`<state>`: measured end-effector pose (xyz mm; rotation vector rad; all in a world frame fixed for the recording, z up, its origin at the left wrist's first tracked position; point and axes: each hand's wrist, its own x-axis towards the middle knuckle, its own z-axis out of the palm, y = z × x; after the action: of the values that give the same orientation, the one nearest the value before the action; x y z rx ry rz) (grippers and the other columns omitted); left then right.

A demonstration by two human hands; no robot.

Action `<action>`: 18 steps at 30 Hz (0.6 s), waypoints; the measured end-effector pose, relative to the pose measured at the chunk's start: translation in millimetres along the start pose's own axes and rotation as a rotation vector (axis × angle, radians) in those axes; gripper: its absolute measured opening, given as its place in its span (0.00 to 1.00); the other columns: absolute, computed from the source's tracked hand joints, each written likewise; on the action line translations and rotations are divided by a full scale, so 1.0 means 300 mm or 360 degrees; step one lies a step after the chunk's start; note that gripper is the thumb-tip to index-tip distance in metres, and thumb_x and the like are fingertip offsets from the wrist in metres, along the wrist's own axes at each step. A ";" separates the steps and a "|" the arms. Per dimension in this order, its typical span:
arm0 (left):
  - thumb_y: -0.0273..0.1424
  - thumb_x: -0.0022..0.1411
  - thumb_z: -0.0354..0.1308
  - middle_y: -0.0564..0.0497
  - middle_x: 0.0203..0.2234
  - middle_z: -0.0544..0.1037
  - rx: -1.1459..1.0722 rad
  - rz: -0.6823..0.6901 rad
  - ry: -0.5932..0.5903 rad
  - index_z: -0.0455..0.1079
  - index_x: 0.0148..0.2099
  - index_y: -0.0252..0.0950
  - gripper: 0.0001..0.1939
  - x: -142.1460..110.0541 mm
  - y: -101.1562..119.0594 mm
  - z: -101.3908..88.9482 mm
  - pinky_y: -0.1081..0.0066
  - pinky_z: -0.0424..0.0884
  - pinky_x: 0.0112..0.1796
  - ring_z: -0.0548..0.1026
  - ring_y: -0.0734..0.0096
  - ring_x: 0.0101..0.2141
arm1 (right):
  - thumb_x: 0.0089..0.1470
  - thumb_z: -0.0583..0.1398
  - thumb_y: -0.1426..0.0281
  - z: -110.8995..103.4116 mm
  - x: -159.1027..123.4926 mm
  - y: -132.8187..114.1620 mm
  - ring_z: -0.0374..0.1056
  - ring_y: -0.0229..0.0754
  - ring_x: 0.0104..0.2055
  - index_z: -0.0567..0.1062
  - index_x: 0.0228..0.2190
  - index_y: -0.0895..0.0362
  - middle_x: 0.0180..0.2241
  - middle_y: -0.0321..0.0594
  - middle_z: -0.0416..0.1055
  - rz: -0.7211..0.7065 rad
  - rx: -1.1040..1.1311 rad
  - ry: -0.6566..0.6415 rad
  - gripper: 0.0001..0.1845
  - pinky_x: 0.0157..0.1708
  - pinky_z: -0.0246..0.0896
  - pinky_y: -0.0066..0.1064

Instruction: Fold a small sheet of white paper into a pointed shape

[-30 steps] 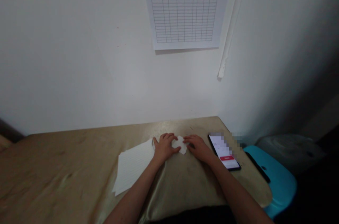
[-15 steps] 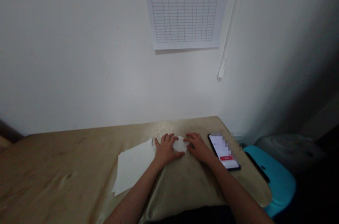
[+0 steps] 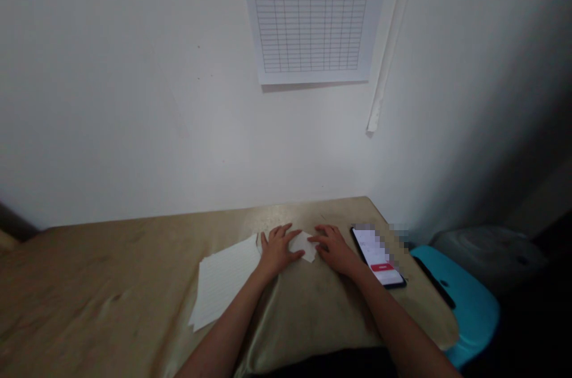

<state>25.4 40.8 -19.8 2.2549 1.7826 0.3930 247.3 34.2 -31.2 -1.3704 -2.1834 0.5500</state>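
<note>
A small folded piece of white paper (image 3: 305, 245) lies on the tan table (image 3: 111, 270) between my two hands. My left hand (image 3: 277, 248) rests on its left part with fingers spread flat, thumb along its lower edge. My right hand (image 3: 333, 245) presses its right edge with the fingertips, fingers stretched out. Just left of my left hand lies a stack of lined white sheets (image 3: 223, 282).
A smartphone (image 3: 378, 256) with a lit screen lies right of my right hand. A blue stool (image 3: 465, 306) stands off the table's right end, a grey object behind it. A printed grid sheet (image 3: 313, 23) hangs on the white wall.
Both hands shifted slightly on the folded paper, whose lower corner shows again between them. Nothing else moved.
</note>
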 end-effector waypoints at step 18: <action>0.44 0.60 0.60 0.53 0.70 0.56 0.0049 -0.0034 -0.0065 0.64 0.64 0.55 0.30 0.008 0.005 -0.001 0.29 0.39 0.61 0.53 0.43 0.67 | 0.58 0.61 0.71 0.016 0.002 0.008 0.55 0.49 0.64 0.74 0.55 0.54 0.60 0.48 0.65 -0.0025 -0.0027 0.0077 0.23 0.65 0.50 0.44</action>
<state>27.3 42.6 -19.0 2.2460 1.8029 0.3153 245.9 35.4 -36.2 -1.3605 -2.1631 0.4887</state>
